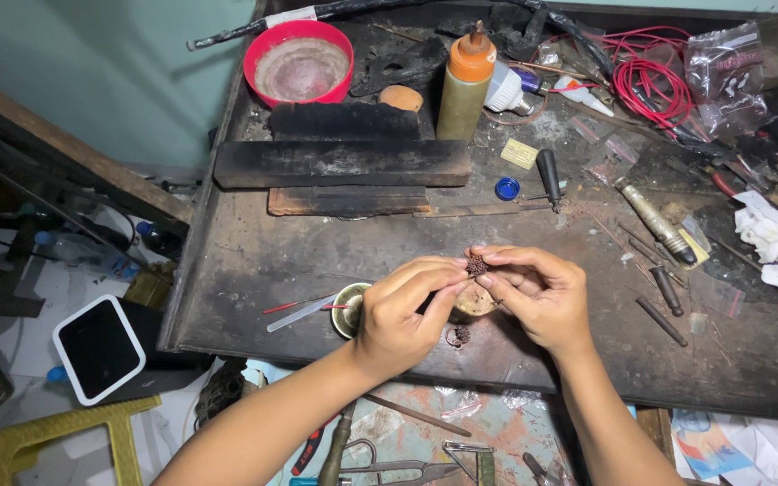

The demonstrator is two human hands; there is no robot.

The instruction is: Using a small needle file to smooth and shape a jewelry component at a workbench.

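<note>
Brown knobbly bead (476, 265), pinched between the fingertips of both hands, held just above the dark workbench (317, 261) near its front edge. Left hand (400, 315) closed around it from the left with thumb and forefinger, apparently also carrying a thin dark tool, though hard to tell. Right hand (540, 292) closed on the bead from the right, fingers curled, palm turned inward. By the look of it, a fine fitting or cleaning step on the bead, mid-way rather than finished; next move likely calling for a steady pinch and a small, careful turn, with little force. Just below the hands, a small brass cup (349, 310) with a red-tipped stick across it, and a second small dark ringed piece (457, 336) lying on the bench. Further back, a red bowl (299, 63), an orange-capped bottle (464, 83), charred wooden blocks (342, 163), red wire (650, 76) and a blue cap (507, 188). Underside of the bead hidden by fingers; whatever rests under the right palm unclear. Tools in the drawer below cut off by the frame edge, right end of the bench likewise.
</note>
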